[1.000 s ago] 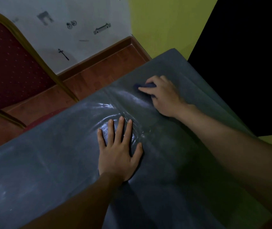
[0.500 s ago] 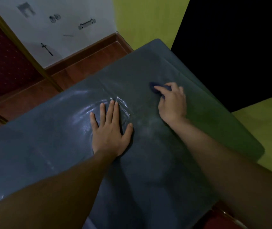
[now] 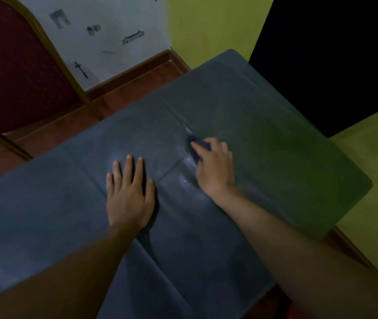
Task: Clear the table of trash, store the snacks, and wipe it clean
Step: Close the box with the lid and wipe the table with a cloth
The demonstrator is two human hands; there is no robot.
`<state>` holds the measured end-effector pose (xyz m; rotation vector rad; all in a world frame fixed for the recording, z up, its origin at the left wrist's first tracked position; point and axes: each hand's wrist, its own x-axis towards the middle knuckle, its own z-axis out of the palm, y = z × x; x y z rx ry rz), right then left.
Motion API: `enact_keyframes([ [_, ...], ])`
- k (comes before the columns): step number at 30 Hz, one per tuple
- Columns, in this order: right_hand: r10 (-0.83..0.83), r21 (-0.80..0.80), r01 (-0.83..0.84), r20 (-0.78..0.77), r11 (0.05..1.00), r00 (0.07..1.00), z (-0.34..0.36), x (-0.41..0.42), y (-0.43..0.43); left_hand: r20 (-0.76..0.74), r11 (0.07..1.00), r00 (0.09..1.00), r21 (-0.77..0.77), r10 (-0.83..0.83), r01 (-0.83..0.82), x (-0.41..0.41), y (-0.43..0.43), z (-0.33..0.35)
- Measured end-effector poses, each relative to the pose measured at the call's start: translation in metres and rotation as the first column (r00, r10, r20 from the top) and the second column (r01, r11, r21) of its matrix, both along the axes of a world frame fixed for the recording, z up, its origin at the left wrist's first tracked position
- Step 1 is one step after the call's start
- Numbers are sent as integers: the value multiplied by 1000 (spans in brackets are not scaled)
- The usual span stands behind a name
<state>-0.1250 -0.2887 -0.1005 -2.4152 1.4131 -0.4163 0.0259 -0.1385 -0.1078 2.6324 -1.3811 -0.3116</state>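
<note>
A dark grey cover (image 3: 264,125) with creases lies over the table and fills most of the view. My left hand (image 3: 129,192) presses flat on it near the middle, fingers straight and slightly spread. To its right my right hand (image 3: 214,166) holds a small dark blue cloth (image 3: 193,146) against the cover; only a bit of the cloth shows beyond the fingertips. The right hand is blurred.
A red upholstered chair (image 3: 15,65) with a gold frame stands beyond the table's far left edge on a reddish-brown floor (image 3: 119,93). A white wall with small dark drawings is behind it. Yellow-green surfaces and a black area border the right side.
My right hand with the blue cloth has slid back toward me and to the left across the cover. The left hand stays pressed flat; the wrinkles around it have smoothed out.
</note>
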Motion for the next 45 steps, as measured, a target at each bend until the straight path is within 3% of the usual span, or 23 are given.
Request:
enact_keyframes([
  [2,280,-43,-280,-4,959,960,-8,0,24,24,999,999,11,48,-49,8,23,-1],
  [4,427,-78,-429,-39,900,903,-14,-4,24,39,998,997,18,65,-66,14,45,-2],
  [6,329,-99,-331,-34,938,944,-16,-2,15,37,999,998,9,52,-52,18,63,-2],
  [9,-100,-29,101,30,994,995,-9,22,24,44,1000,999,-6,27,-27,21,74,-5],
  [11,-130,-2,130,12,992,991,-4,41,49,62,1000,998,-1,30,-31,21,73,-7],
  [13,101,-20,-100,44,995,994,-8,49,78,65,999,997,6,34,-35,22,72,-8],
  [15,384,-77,-380,31,922,923,-15,44,87,62,999,998,14,28,-29,23,73,-9],
  [17,466,-127,-466,-28,876,884,-19,42,69,72,1000,997,14,23,-24,24,73,-10],
  [18,402,-138,-404,-41,904,915,-20,43,56,72,1000,997,11,23,-24,24,72,-10],
  [20,102,-115,-102,-1,988,995,-17,47,35,65,1000,998,7,15,-15,24,72,-11],
  [22,-76,-70,77,16,995,997,-10,54,36,66,1000,998,3,5,-5,24,71,-11],
  [25,143,-80,-142,3,987,990,-8,52,69,63,1000,998,1,5,-5,23,70,-11],
  [27,396,-81,-394,7,916,918,-11,38,85,69,1000,998,1,-12,12,22,70,-11],
  [29,528,-101,-530,-40,842,848,-14,23,80,69,998,996,-9,-60,60,22,70,-9],
  [31,456,-159,-461,-65,873,887,-16,9,61,59,994,993,-28,-103,104,21,72,-8],
  [33,170,-165,-167,3,972,985,-17,-6,41,62,991,990,-31,-127,129,20,72,-7],
  [35,-61,-115,67,55,991,997,-16,-15,41,69,989,987,-22,-145,147,19,71,-6],
  [37,-43,-122,46,24,991,999,-16,-17,57,65,987,985,-11,-157,159,18,68,-4],
  [40,287,-126,-285,-2,950,958,-18,-31,72,63,990,988,-8,-143,143,15,64,0],
  [42,409,-131,-411,-43,902,911,-17,-48,61,59,992,991,1,-122,122,11,58,3],
  [43,391,-157,-397,-70,904,918,-17,-58,51,54,993,992,7,-118,117,7,54,5],
  [45,170,-186,-176,-49,967,984,-17,-76,36,39,989,988,14,-148,147,-3,42,7],
])
